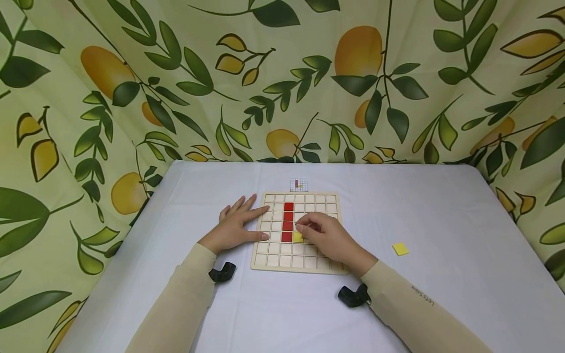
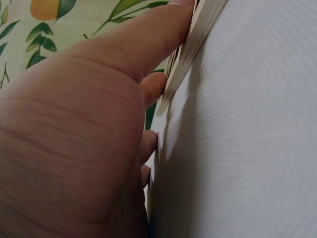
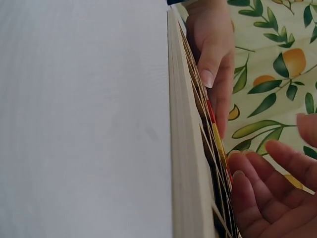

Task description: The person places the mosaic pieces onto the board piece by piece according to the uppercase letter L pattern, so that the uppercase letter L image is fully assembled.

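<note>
A light wooden grid board [image 1: 300, 269] lies on the table, with several red tiles [image 1: 288, 226] standing in one column. Beside the lowest red tile, a yellow tile [image 1: 297, 238] lies in a square. My left hand [image 1: 238, 223] rests spread at the board's left edge, thumb and index finger on the frame. Over the board, my right hand [image 1: 328, 238] has its loosely bent fingertips at the yellow tile. In the right wrist view those fingers [image 3: 245, 198] are beside the yellow tile [image 3: 218, 144], which lies flat; whether they touch it is hard to tell.
Another yellow tile [image 1: 400, 249] lies on the white tablecloth to the right. Behind the board is a small card [image 1: 299, 185] with a printed grid of red and yellow squares. A fruit-patterned curtain [image 1: 282, 98] hangs along the back and sides.
</note>
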### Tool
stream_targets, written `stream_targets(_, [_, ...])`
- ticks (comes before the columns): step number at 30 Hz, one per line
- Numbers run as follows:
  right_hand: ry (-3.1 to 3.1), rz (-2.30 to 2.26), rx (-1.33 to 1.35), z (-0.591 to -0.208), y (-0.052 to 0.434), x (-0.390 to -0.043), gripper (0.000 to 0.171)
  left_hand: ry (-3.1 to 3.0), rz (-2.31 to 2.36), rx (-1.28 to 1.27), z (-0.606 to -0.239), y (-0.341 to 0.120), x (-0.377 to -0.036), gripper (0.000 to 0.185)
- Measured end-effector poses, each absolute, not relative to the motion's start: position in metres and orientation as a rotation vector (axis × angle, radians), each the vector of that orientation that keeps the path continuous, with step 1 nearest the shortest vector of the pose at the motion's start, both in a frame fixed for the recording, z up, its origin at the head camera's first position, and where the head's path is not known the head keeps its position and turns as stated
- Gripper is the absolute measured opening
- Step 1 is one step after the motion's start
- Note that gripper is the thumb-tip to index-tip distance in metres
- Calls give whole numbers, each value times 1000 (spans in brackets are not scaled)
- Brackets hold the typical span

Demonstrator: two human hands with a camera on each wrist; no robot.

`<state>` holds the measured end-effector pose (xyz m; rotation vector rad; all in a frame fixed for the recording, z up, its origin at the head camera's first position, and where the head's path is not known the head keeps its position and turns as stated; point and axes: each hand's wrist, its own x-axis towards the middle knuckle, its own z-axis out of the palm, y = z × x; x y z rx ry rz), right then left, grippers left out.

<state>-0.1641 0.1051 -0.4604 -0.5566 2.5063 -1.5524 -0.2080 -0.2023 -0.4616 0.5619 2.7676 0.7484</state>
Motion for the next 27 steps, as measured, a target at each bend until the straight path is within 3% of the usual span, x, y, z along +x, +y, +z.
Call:
stream_targets(8, [2224,-1784,-460,-442,119,-163,46,2761,761,564,-462,-202,-208,92])
stream_targets(13, [2148,-1847,-531,-430,134,-162,64,2760,765,572,-461,-203,-207,92])
stream_targets(27, [2041,-1970,-772,-432,195,-153,68,2769,764,561,-461,-202,-207,92])
